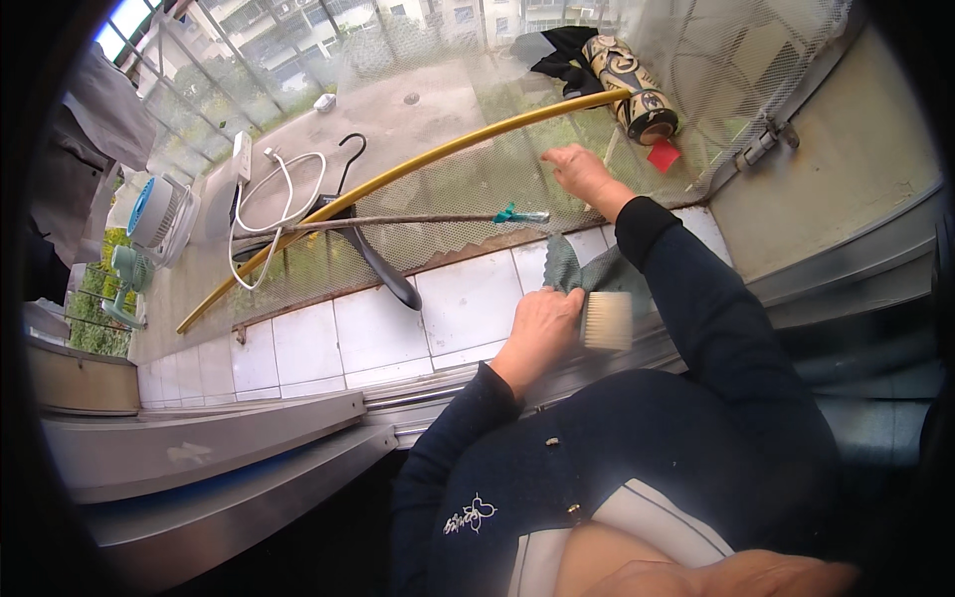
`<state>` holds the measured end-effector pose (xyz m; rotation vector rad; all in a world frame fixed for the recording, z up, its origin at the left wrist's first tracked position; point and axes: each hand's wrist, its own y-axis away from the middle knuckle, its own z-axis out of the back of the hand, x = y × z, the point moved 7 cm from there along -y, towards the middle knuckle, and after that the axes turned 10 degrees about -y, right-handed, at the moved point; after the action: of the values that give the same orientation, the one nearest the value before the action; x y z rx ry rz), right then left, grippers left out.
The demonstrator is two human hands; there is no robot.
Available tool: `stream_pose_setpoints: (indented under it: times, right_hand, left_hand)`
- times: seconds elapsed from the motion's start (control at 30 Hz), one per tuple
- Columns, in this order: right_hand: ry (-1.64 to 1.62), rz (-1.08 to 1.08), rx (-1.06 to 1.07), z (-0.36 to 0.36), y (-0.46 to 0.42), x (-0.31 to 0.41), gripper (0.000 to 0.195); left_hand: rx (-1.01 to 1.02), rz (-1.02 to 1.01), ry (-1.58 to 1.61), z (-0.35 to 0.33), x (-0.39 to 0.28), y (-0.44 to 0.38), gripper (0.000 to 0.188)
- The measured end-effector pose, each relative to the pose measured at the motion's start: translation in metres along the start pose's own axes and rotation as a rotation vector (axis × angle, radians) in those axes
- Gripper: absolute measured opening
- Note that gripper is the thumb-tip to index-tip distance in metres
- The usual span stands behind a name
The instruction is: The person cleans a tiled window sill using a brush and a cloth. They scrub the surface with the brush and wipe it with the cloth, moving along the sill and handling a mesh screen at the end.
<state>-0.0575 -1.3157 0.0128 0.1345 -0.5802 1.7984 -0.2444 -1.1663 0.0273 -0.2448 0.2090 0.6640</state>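
My left hand (539, 332) is closed at the white-tiled ledge, gripping a brush (609, 321) whose pale cream bristles stick out to the right. The brush's handle is hidden. A grey-green cloth with a scalloped edge (565, 263) emerges beside the same fingers and passes behind my right forearm; whether the hand grips it too, I cannot tell. My right hand (586, 175) reaches out over the mesh, fingers loosely bent and apart, with nothing visible in them. Nearby lies a thin stick (418, 220) with teal material and clear plastic at its end.
A long golden pole (448, 149) crosses a black clothes hanger (373, 261) and a white cable (287, 186). A patterned roll (627, 82) lies at the far right by black fabric (563, 56). Small fans (153, 213) stand left. Metal window tracks (246, 440) border the white tiles (380, 321).
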Motion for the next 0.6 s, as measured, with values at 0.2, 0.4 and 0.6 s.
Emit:
stream_pose_setpoints:
  times: [0.2, 0.4, 0.6]
  right_hand:
    - [0.045, 0.014, -0.003, 0.001, 0.003, 0.013, 0.028]
    - [0.068, -0.077, 0.018, 0.0, -0.003, 0.011, 0.026]
    - [-0.002, -0.041, 0.009, 0.0, -0.007, 0.002, 0.026]
  left_hand:
    - [-0.036, 0.012, 0.034, -0.002, 0.003, 0.002, 0.029]
    - [-0.029, 0.017, 0.035, -0.002, 0.004, 0.0, 0.028]
    - [-0.043, 0.003, 0.032, -0.006, 0.004, 0.0, 0.025]
